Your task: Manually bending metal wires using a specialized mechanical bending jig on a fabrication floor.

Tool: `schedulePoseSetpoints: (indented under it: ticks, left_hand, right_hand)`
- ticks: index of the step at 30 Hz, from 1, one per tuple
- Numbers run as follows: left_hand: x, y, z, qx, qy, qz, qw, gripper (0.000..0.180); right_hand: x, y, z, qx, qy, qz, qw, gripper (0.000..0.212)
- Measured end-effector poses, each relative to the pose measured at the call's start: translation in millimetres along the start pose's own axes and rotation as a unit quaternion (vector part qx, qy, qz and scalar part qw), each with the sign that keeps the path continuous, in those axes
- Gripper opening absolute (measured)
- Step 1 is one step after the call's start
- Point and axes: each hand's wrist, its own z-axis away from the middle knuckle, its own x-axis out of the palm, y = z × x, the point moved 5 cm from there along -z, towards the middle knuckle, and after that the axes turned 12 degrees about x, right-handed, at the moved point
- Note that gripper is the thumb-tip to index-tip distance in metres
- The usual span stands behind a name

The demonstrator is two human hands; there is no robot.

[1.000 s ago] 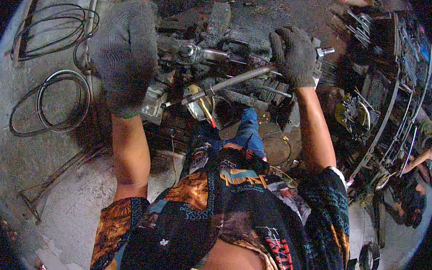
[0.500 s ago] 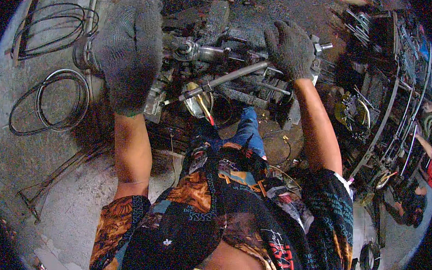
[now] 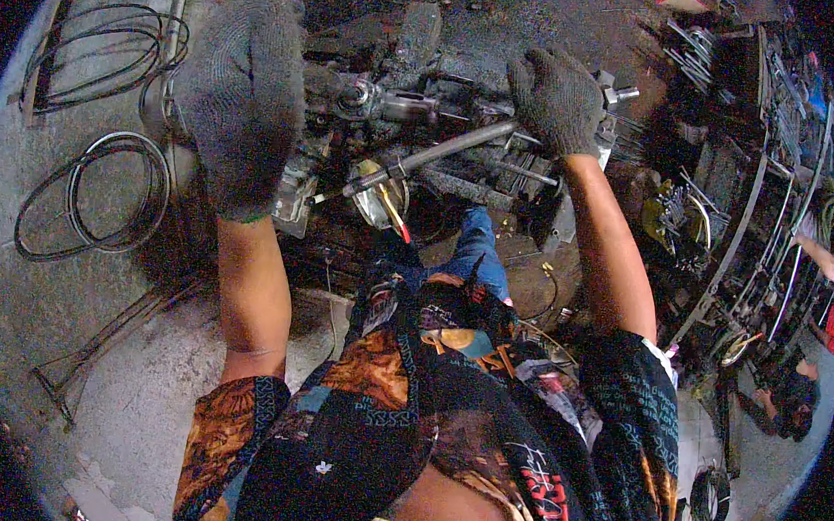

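Note:
Both of my hands wear dark grey knitted gloves. My left hand [image 3: 240, 106] is closed beside the left end of a greasy metal machine assembly [image 3: 403, 105]; what lies inside its grip is hidden under the glove. Farther right, my right hand [image 3: 555, 102] is wrapped round a long metal bar [image 3: 443, 152]. That bar slants down to the left across the front of the assembly, with a collar partway along it. Beyond my right hand, a bright bolt-like end [image 3: 623, 94] sticks out in line with the bar. A shallow round container [image 3: 368, 208] holding a yellow-and-red stick sits under the bar's lower end.
Black cable or hose loops [image 3: 73, 192] lie on the concrete floor at left, near a thin metal frame [image 3: 97, 346]. Rods and metal parts crowd a rack [image 3: 761, 176] at right. A small container of metal pieces [image 3: 673, 214] stands before it. Another person [image 3: 790, 403] is at far right.
My left hand has shifted slightly to the left. The fingers of my right hand have curled in more, and that hand sits slightly lower. The bar has hardly moved.

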Motion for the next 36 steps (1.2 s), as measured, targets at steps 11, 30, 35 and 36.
schedulePoseSetpoints:
  ticks: [11, 30, 35, 36]
  left_hand:
    - [-2, 0, 1, -0.028, 0.022, 0.011, 0.999, 0.008]
    - [0, 2, 0, -0.094, 0.056, 0.060, 0.992, 0.015]
    - [0, 4, 0, -0.122, 0.081, 0.091, 0.985, 0.016]
    - [0, 4, 0, -0.150, 0.046, 0.081, 0.984, 0.016]
  right_hand:
    - [5, 0, 1, 0.005, -0.015, 0.001, 1.000, 0.042]
    - [15, 3, -2, 0.007, -0.038, 0.002, 0.999, 0.045]
    - [17, 4, -2, 0.009, -0.045, 0.007, 0.999, 0.046]
    - [17, 3, -3, 0.009, -0.045, 0.006, 0.999, 0.046]
